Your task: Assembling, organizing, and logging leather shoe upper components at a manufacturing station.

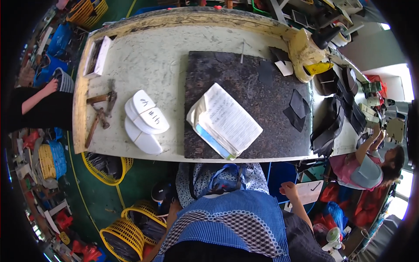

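My right hand (pixel 289 191) hangs below the table's front edge, its fingers curled in and nothing seen in them. Close by it is a pale board (pixel 309 192) with a black mark. Only part of my left arm (pixel 173 213) shows beside my blue checked apron (pixel 227 222); its fingers are hidden. Neither hand touches anything on the table (pixel 144 48). An open, worn notebook (pixel 231 118) with written pages lies tilted on a dark mat (pixel 262 148). Left of it are stacked white sole-shaped pieces (pixel 146 113), some tied in a bundle with handwriting on top.
Two hammers (pixel 99 98) lie at the table's left side. Black cut pieces (pixel 298 105) rest on the mat, with more at the right. A yellow-stained machine or stand (pixel 301 54) occupies the back right corner. Yellow baskets (pixel 122 238) stand on the floor; a co-worker (pixel 366 168) sits at right.
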Demonstrator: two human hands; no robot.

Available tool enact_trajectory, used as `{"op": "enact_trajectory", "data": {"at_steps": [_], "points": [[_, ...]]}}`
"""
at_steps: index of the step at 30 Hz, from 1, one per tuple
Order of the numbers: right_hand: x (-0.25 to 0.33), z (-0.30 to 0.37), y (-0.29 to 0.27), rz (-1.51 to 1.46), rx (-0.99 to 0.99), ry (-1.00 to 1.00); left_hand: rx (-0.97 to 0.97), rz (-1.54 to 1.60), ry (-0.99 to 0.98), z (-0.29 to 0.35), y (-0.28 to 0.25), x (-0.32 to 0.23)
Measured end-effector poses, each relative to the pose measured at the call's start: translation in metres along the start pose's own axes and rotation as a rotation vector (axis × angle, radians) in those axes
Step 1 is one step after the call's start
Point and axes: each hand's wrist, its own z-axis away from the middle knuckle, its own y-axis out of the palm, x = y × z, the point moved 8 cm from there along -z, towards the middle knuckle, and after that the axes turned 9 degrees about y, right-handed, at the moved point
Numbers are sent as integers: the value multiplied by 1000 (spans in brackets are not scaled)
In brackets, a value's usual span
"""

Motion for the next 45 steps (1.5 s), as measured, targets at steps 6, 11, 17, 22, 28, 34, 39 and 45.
{"op": "enact_trajectory", "data": {"at_steps": [6,11,17,22,28,34,39,45], "points": [[4,-49,-7,37,-114,-149,-249,69,60,-95,-20,-20],[-12,-49,-43,-336,-299,-181,219,151,812,-185,72,-159],[56,-26,-115,-683,-308,-504,419,198,1124,-215,163,-296],[121,-32,-121,-415,-278,-504,610,113,1163,-206,241,-375],[114,-53,-129,-313,-289,-411,879,-6,1121,-181,341,-388],[108,-31,-148,-422,-376,-487,628,-21,1276,-178,386,-444],[105,-36,-143,-501,-342,-532,948,-297,505,-257,516,-429],[108,-20,-141,-351,-590,-606,981,-4,355,-272,571,-420]]}}
